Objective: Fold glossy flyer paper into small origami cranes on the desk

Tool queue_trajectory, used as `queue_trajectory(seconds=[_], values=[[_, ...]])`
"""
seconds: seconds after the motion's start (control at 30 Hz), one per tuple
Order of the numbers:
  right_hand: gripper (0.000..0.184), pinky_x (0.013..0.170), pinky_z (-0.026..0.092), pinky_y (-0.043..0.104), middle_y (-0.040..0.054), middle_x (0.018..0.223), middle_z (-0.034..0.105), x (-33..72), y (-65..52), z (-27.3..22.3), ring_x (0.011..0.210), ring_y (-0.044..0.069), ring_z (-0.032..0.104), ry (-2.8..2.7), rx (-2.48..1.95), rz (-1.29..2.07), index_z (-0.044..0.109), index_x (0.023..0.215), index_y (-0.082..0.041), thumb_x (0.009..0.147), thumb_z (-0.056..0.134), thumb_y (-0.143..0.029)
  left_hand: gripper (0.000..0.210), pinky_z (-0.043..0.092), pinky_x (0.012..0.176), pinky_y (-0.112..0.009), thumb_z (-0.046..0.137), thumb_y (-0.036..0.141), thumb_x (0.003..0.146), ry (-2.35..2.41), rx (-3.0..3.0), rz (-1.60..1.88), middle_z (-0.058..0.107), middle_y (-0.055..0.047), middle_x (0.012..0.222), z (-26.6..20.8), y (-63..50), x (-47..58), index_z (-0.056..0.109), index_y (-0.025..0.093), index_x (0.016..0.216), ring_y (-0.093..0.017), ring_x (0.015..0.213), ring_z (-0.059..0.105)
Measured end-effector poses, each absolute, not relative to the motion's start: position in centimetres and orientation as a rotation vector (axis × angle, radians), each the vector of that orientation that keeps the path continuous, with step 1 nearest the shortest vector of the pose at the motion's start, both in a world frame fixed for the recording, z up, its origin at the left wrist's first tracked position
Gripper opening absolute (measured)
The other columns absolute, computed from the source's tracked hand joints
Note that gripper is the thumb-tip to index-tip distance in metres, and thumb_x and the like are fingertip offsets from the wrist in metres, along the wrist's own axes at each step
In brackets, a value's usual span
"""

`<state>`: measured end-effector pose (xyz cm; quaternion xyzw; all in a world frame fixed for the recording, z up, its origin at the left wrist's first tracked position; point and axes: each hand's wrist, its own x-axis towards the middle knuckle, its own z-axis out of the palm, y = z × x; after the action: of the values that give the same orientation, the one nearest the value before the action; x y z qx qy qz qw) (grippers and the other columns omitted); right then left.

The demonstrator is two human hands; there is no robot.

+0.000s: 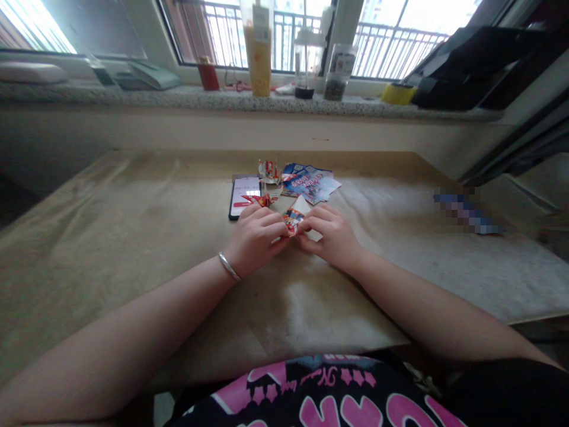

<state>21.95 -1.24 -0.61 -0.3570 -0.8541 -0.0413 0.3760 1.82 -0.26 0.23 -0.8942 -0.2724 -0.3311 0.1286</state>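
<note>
Between my two hands is a small piece of folded printed paper (294, 217), colourful on its face with a white pointed corner at the top. My left hand (261, 233) pinches its left lower edge; a silver bangle is on that wrist. My right hand (328, 235) pinches the right lower side between thumb and fingers. Just beyond my left hand lies a red folded paper piece (260, 200), partly over a phone (240, 204) with a lit timer screen. Another folded paper piece (269, 172), standing with upright points, is behind it.
A fanned stack of blue printed sheets (309, 181) lies past my right hand. A blurred-out bluish item (466, 213) is on the table at the right. Bottles, a yellow-filled tall container (258, 59) and a yellow roll (399, 93) line the granite windowsill (178, 98).
</note>
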Motion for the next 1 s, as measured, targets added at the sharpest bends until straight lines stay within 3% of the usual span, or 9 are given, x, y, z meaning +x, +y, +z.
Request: queue_trajectory(seconds=[1.0], values=[[0.009,0.069,0.044,0.029,0.0047,0.078,0.062,22.47,-1.20,-0.44,0.076,0.017,0.056,-2.269,-0.978,-0.179,0.063,0.075,-0.020,0.082,0.058,-0.021,0.022,0.037,0.072,-0.031,0.056,0.031,0.088,-0.803,-2.632,-0.912,0.062,0.000,0.071,-0.16,0.69,1.04,0.064,0.021,0.071,-0.016,0.070,0.051]])
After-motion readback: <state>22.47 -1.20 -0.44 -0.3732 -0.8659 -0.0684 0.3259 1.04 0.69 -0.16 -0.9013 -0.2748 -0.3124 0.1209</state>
